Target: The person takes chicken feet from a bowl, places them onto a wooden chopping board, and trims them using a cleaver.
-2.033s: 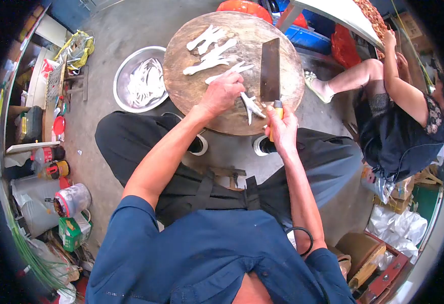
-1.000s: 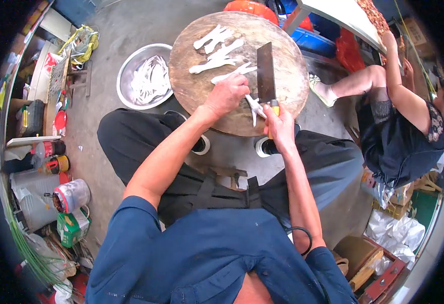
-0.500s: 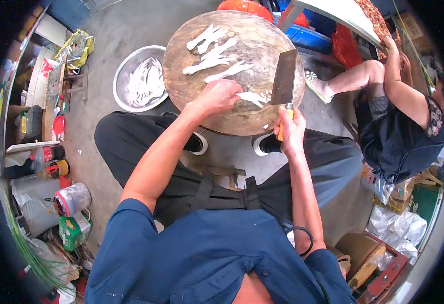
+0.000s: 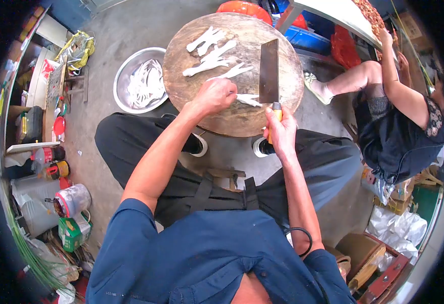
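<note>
My left hand is closed around a white chicken foot, whose toes stick out to the right over the round wooden chopping block. My right hand grips the yellow handle of a cleaver. Its broad dark blade points away from me, and its lower end is right at the toes. Farther back on the block lie several more chicken feet, one of them partly hidden behind my left hand.
A metal basin with many white pieces stands on the floor left of the block. Right of it sits another person, arms raised to a raised surface with reddish-brown pieces. Jars and boxes line the left side.
The cleaver and my right hand have shifted left, bringing the blade over to the toes of the held foot. My left hand has moved only slightly.
</note>
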### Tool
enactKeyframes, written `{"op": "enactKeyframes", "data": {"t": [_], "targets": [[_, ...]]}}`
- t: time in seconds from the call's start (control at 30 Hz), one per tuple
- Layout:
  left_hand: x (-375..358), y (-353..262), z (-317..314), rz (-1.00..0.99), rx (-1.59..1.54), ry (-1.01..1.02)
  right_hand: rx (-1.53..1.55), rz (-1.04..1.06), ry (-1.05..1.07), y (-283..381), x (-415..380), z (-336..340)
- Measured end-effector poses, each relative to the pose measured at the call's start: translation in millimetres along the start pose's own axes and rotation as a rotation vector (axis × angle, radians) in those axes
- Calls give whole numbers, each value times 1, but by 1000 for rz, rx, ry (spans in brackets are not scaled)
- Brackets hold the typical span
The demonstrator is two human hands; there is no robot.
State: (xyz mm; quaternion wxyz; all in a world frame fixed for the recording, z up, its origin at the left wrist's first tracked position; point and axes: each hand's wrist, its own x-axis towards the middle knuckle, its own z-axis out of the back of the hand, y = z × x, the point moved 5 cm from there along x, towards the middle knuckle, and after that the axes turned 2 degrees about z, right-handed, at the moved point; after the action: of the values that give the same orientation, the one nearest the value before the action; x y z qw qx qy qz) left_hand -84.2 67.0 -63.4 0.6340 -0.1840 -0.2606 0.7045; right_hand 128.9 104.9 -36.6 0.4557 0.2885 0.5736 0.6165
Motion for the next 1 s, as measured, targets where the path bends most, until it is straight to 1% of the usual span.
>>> {"op": "enactKeyframes", "data": {"t": [0.17, 0.27, 0.33, 0.37, 0.47, 0.57, 0.6, 0.67, 0.73, 0.77, 0.8, 0.87, 1.0], "targets": [[8, -1, 3, -72, 76, 22, -58, 30, 24, 1, 13, -6], [8, -2, 1, -49, 61, 24, -92, 27, 66, -11, 22, -7], [6, -5, 4, -33, 84, 48, -30, -34, 63, -10, 21, -6], [5, -7, 4, -19, 109, 73, -31, -33, 62, -9, 20, -6], [3, -10, 4, -52, 90, 20, -2, -49, 13, 1, 16, -3], [2, -9, 3, -93, 91, -8, 69, 105, -52, 28, 13, 5], [2, -10, 2, -94, 91, -6, 26, 164, -75, 37, 14, 7], [3, -9, 2, -78, 82, 4, 12, 180, -97, 50, 11, 5], [2, -9, 2, -75, 81, 0, -165, 87, -49, 27, 17, -1], [3, -9, 2, -75, 79, -7, -184, 9, 31, 10, 18, -7], [3, -11, 2, -77, 81, -8, -12, -117, 94, 2, 22, -10], [-2, -11, 4, -84, 64, -28, -114, -110, 55, -2, 22, -1], [-2, -8, 6, -95, 80, -36, -108, -100, 67, -3, 23, -6]]}}
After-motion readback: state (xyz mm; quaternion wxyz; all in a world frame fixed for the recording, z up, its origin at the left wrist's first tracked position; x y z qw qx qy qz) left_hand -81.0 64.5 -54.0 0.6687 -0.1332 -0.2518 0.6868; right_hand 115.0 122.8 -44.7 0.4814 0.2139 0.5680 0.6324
